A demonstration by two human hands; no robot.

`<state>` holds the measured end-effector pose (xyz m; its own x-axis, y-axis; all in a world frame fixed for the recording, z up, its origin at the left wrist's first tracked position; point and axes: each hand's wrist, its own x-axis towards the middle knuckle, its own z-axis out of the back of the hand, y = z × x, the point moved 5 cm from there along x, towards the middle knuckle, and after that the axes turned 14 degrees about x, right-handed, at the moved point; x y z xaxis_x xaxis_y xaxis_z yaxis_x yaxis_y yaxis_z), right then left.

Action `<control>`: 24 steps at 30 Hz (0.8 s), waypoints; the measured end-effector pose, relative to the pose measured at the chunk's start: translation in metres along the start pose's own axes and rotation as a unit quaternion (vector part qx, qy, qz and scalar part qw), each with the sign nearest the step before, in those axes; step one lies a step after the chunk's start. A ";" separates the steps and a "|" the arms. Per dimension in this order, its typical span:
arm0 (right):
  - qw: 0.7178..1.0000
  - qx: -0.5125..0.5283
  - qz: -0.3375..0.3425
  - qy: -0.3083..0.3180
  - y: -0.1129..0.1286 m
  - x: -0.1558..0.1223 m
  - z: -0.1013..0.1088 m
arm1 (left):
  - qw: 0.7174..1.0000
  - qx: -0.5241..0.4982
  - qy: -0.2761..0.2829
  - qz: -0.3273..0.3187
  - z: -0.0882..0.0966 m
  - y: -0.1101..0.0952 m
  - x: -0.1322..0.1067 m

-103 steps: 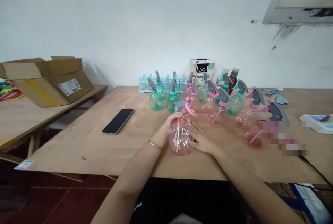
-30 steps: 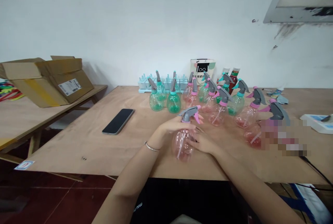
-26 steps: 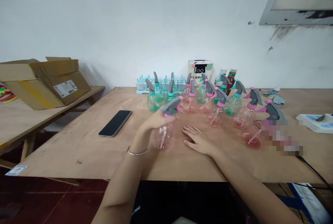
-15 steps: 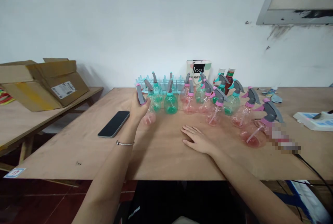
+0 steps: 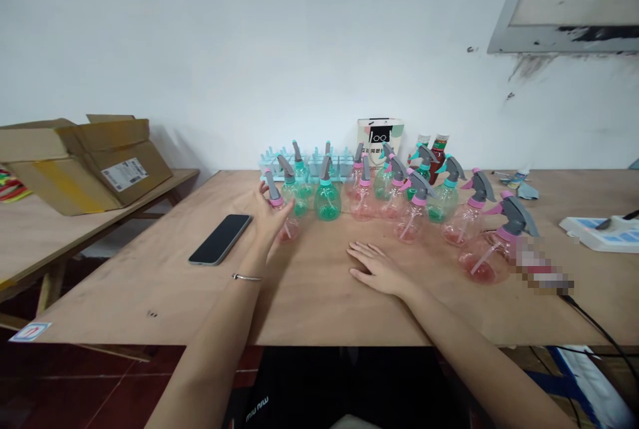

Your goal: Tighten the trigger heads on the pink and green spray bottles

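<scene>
Bottle (image 5: 288, 231) — by spread left hand (image 5: 270, 217)

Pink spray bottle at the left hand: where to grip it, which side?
Pink spray bottle: probably its narrow collar under the grey head, from the front-left, where the left hand is. It bulges below; a green bottle stands close behind.

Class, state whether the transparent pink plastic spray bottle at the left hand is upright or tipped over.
The bottle is upright: its grey trigger head is uppermost.

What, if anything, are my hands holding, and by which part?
Left hand: at the neck of a pink spray bottle; can't tell if gripping. Right hand: nothing.
</scene>
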<state>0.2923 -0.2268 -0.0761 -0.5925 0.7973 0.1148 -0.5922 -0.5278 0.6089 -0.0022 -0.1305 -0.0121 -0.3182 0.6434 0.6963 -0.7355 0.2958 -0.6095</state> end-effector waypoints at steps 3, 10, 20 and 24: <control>1.000 0.004 0.003 -0.004 0.001 0.000 0.001 | 0.997 0.040 -0.070 -0.021 0.017 -0.008 -0.007; 1.000 0.000 0.002 -0.005 0.002 0.001 0.000 | 0.954 -0.021 -0.228 -0.195 0.051 -0.114 -0.046; 1.000 -0.019 0.015 -0.009 0.003 0.001 -0.002 | 0.967 -0.194 0.164 0.026 -0.142 -0.170 -0.008; 1.000 -0.015 0.012 -0.009 0.004 0.001 -0.001 | 0.955 -0.235 0.180 0.025 -0.168 -0.168 0.004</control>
<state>0.2887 -0.2287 -0.0741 -0.5972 0.7892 0.1429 -0.5947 -0.5553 0.5814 0.2202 -0.0587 0.0295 -0.0577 0.8409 0.5382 -0.3485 0.4882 -0.8001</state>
